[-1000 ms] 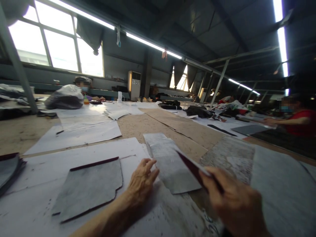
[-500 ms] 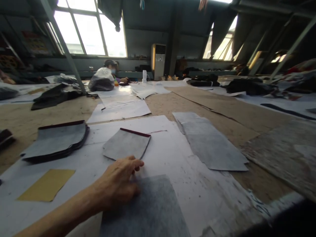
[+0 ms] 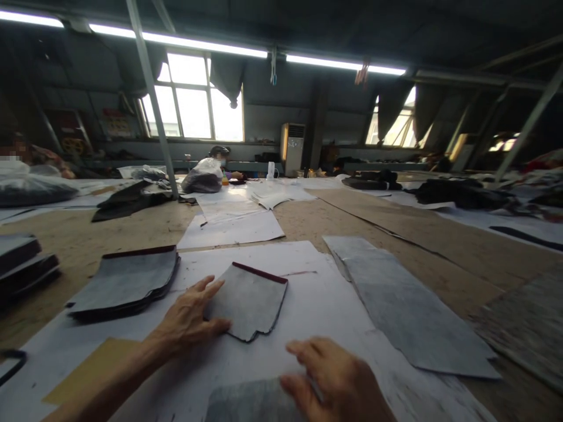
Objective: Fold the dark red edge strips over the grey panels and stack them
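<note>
A small grey fabric pocket piece with a dark red strip along its far edge lies on the white paper. My left hand is open at its left side, thumb and fingers spread over the edge. My right hand, slightly blurred, is nearer to me with thumb and fingers apart. Its thumb lies over the right corner of another grey fabric piece, cut off by the bottom of the view. Left of the left hand lies a stack of similar red-edged pieces.
A yellowish card lies beneath my left forearm. Long grey fabric pieces are on the right. Dark stacks stand at the left edge. Farther off are a metal post, a plastic-wrapped bundle and a seated person.
The view has tilted up. My left hand has moved from over the near grey piece to the left side of the red-edged piece. My right hand has come into view.
</note>
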`<state>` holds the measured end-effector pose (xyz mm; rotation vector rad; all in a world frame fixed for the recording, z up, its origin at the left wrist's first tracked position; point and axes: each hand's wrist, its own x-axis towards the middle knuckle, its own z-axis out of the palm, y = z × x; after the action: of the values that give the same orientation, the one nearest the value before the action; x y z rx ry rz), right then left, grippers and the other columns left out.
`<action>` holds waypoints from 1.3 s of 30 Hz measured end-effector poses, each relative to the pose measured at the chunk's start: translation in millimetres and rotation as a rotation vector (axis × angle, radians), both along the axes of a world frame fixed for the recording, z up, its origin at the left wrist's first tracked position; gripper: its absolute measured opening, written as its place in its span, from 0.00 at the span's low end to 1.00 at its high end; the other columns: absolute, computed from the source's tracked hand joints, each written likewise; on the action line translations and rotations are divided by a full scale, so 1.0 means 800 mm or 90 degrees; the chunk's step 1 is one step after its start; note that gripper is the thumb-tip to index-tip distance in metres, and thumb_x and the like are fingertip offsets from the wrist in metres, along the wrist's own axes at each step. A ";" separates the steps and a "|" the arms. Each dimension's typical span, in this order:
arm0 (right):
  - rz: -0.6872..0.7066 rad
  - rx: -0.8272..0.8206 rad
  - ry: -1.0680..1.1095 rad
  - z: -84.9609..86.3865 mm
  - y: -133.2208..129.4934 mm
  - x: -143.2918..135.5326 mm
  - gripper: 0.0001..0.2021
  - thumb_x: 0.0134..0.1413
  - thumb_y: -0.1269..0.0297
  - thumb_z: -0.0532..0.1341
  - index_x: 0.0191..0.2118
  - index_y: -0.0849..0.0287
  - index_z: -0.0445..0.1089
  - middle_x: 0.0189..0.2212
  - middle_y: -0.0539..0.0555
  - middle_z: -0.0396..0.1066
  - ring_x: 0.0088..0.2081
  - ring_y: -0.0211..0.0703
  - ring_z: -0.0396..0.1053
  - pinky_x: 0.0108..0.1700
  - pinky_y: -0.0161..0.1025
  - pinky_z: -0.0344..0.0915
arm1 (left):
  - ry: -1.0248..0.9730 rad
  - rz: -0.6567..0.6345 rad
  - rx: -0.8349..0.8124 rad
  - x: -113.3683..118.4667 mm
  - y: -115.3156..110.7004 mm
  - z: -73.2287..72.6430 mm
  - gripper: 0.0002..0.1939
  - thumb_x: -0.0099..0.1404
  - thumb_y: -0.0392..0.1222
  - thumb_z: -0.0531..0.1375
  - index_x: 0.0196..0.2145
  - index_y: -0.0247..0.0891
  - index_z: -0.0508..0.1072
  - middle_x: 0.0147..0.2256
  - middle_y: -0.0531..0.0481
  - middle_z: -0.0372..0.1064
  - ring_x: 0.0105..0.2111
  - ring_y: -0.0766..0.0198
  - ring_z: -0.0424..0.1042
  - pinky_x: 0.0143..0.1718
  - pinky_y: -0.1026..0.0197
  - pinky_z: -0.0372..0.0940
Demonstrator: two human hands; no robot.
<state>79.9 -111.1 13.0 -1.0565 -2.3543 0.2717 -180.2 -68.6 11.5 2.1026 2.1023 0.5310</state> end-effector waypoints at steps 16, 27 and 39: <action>-0.009 0.008 -0.103 -0.006 0.131 -0.032 0.09 0.51 0.73 0.57 0.37 0.60 0.72 0.36 0.57 0.69 0.43 0.46 0.62 0.47 0.39 0.60 | 0.061 0.129 0.032 0.064 0.010 -0.016 0.26 0.55 0.51 0.54 0.47 0.32 0.68 0.50 0.35 0.61 0.50 0.46 0.60 0.49 0.49 0.55; -0.045 -0.030 -0.015 0.007 0.106 0.026 0.14 0.52 0.72 0.53 0.42 0.62 0.72 0.41 0.55 0.72 0.43 0.41 0.69 0.48 0.36 0.64 | 0.083 0.116 0.042 0.049 -0.005 -0.022 0.23 0.59 0.49 0.52 0.48 0.33 0.68 0.50 0.39 0.61 0.50 0.50 0.58 0.50 0.51 0.54; 0.049 -0.046 -0.029 0.016 0.070 0.029 0.12 0.50 0.74 0.57 0.41 0.59 0.72 0.38 0.53 0.73 0.40 0.40 0.69 0.45 0.36 0.65 | 0.059 0.013 0.047 0.068 -0.030 0.001 0.21 0.55 0.45 0.57 0.47 0.37 0.68 0.49 0.42 0.62 0.47 0.51 0.61 0.47 0.48 0.57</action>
<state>102.9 -55.1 26.1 -1.0170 -2.4457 0.3667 -126.0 -92.2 12.5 2.1877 2.1893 0.5308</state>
